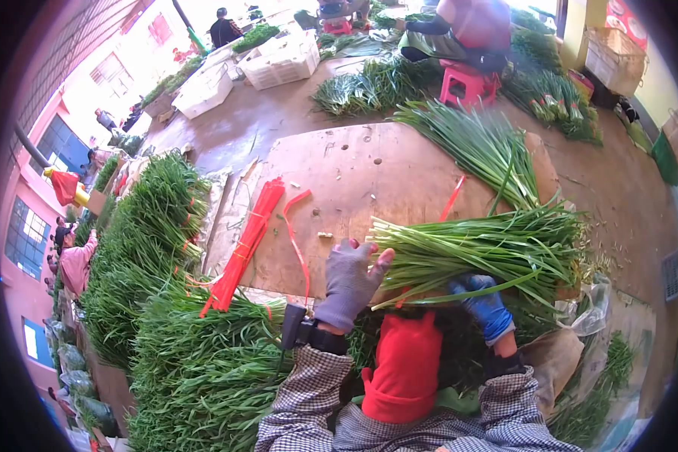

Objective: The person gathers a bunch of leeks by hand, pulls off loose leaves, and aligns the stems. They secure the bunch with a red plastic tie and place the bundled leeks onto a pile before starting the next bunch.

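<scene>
A loose bundle of garlic chives (474, 248) lies across the wooden board, its pale cut ends to the left. My left hand (352, 280), in a grey-purple glove, is at those ends with fingers and thumb apart. In a blue glove, my right hand (484, 305) is at the bundle's near side, its fingers hidden among the leaves. A red tie strip (453, 197) emerges beyond the bundle. Another loose red strip (297, 233) lies left of my left hand, beside a tied bunch of red strips (250, 245).
More chives (478, 147) lie at the wooden board's (331, 169) far right. Chive piles (203, 369) crowd the left side. Ahead are a pink stool (468, 84) with a seated person (467, 34), and white crates (280, 60). Red cloth (405, 361) lies between my arms.
</scene>
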A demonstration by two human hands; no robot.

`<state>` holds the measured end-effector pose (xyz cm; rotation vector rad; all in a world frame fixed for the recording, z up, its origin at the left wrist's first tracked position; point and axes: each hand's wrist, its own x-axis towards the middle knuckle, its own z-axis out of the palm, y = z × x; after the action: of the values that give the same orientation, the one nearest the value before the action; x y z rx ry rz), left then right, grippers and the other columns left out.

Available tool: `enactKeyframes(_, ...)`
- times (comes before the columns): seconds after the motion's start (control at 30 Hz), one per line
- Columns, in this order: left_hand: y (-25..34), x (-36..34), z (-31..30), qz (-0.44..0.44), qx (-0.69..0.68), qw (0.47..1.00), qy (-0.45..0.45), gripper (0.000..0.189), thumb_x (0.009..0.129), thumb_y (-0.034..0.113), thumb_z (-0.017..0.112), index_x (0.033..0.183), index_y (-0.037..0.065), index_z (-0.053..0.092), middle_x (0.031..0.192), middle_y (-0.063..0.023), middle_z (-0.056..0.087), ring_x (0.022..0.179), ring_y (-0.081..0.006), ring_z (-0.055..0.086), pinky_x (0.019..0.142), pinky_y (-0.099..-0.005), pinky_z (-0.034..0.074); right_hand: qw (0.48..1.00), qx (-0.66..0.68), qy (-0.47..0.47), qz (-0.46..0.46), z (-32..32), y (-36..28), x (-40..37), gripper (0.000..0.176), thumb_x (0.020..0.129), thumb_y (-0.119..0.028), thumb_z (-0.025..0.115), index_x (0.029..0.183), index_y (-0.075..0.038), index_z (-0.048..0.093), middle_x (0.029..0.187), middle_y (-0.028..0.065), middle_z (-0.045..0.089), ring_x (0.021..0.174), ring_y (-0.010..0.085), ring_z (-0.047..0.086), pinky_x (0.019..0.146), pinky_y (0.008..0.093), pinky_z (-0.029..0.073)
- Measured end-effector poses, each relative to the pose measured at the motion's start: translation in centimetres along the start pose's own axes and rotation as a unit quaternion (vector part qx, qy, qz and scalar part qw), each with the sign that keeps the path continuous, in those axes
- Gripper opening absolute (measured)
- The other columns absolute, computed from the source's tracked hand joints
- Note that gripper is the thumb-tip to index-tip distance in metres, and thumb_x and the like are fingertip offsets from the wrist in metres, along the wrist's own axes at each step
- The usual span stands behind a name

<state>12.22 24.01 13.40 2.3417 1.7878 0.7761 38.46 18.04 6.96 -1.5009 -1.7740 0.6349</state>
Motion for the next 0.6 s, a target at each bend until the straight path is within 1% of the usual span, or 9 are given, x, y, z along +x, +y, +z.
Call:
enactKeyframes(0.13, 0.2, 0.3, 2.6, -0.042, 0.073, 0.993, -0.079, 0.04, 0.084, 0.049, 0.064, 0.093, 0.011, 0.069, 0.097, -0.0157, 0.061, 0.094, -0.0331, 0.058, 0.078, -0.0442, 0.046, 1.0, -0.02, -0.016, 0.015, -0.1, 0.3, 0.1, 0.017, 0.085, -0.021, 0.066, 0.082, -0.004, 0.069, 0.077, 0.0172, 0.067, 0.071, 0.0324, 0.066, 0.065, 0.039, 0.05)
enactKeyframes(0.2, -0.4, 0.2, 4.3, -0.074, 0.047, 0.992, -0.091, 0.034, 0.083, 0.044, 0.066, 0.092, 0.012, 0.069, 0.102, -0.0152, 0.061, 0.098, -0.0333, 0.057, 0.081, -0.044, 0.046, 1.0, -0.021, -0.006, 0.018, 0.1, 0.3, 0.0, 0.018, 0.085, -0.021, 0.065, 0.079, -0.004, 0.068, 0.075, 0.0173, 0.066, 0.07, 0.0332, 0.065, 0.064, 0.0399, 0.05)
enactKeyframes(0.27, -1.2, 0.0, 5.7, -0.061, -0.022, 0.997, -0.043, 0.021, 0.084, 0.03, 0.069, 0.087, 0.009, 0.066, 0.083, -0.0139, 0.06, 0.086, -0.0316, 0.058, 0.075, -0.0456, 0.045, 1.0, -0.006, -0.001, 0.019, 0.1, 0.2, 0.0, 0.018, 0.085, -0.021, 0.065, 0.079, -0.004, 0.068, 0.075, 0.0172, 0.066, 0.069, 0.0337, 0.065, 0.063, 0.0403, 0.05)
enactKeyframes(0.3, -1.8, 0.0, 6.0, -0.061, -0.022, 0.997, -0.045, 0.021, 0.084, 0.03, 0.069, 0.087, 0.009, 0.066, 0.083, -0.0139, 0.06, 0.086, -0.0316, 0.058, 0.075, -0.0456, 0.045, 1.0, 0.009, 0.002, 0.018, 0.0, 0.2, 0.0, 0.018, 0.085, -0.021, 0.065, 0.079, -0.004, 0.068, 0.075, 0.0171, 0.066, 0.068, 0.0342, 0.064, 0.063, 0.0406, 0.049)
enactKeyframes(0.37, -3.8, 0.2, 5.5, -0.024, -0.116, 0.992, 0.032, 0.013, 0.086, 0.019, 0.067, 0.086, 0.007, 0.063, 0.081, -0.0123, 0.059, 0.082, -0.0276, 0.058, 0.074, -0.041, 0.046, 1.0, 0.001, -0.001, 0.022, 0.0, 0.4, 0.0, 0.018, 0.085, -0.021, 0.065, 0.079, -0.004, 0.067, 0.075, 0.0173, 0.066, 0.068, 0.0344, 0.064, 0.063, 0.041, 0.049)
enactKeyframes(0.4, -5.0, 0.2, 5.0, -0.022, -0.115, 0.993, 0.03, 0.013, 0.086, 0.019, 0.067, 0.086, 0.007, 0.063, 0.081, -0.0123, 0.059, 0.082, -0.0276, 0.058, 0.074, -0.041, 0.046, 1.0, -0.006, -0.005, 0.024, 0.0, 0.6, 0.0, 0.019, 0.085, -0.021, 0.065, 0.078, -0.003, 0.067, 0.074, 0.0174, 0.065, 0.068, 0.0347, 0.064, 0.062, 0.0414, 0.049)
enactKeyframes(0.47, -7.6, -0.4, 3.6, -0.156, -0.317, 0.932, 0.078, 0.011, 0.087, 0.012, 0.066, 0.083, 0.004, 0.059, 0.079, -0.0096, 0.057, 0.076, -0.0233, 0.055, 0.071, -0.0355, 0.046, 1.0, -0.015, -0.004, 0.016, 0.1, 1.0, -0.1, 0.018, 0.086, -0.02, 0.065, 0.078, -0.003, 0.067, 0.073, 0.0179, 0.065, 0.067, 0.0351, 0.063, 0.062, 0.0414, 0.049)
enactKeyframes(0.53, -8.8, -1.7, 1.7, -0.161, -0.282, 0.942, 0.082, 0.012, 0.086, 0.013, 0.067, 0.082, 0.005, 0.059, 0.079, -0.0087, 0.057, 0.075, -0.0227, 0.054, 0.07, -0.0358, 0.044, 1.0, -0.023, -0.007, 0.006, 0.4, 1.0, -0.1, 0.018, 0.086, -0.02, 0.065, 0.078, -0.003, 0.066, 0.073, 0.0183, 0.064, 0.066, 0.0355, 0.063, 0.062, 0.0413, 0.049)
enactKeyframes(0.6, -8.1, -3.0, 0.5, -0.167, -0.247, 0.951, 0.088, 0.013, 0.086, 0.014, 0.068, 0.081, 0.006, 0.059, 0.079, -0.0078, 0.056, 0.074, -0.0221, 0.052, 0.068, -0.036, 0.043, 0.997, 0.07, 0.011, 0.033, 0.3, 0.6, -0.2, 0.017, 0.086, -0.018, 0.065, 0.077, -0.003, 0.065, 0.07, 0.0192, 0.062, 0.065, 0.0369, 0.061, 0.06, 0.0413, 0.048)
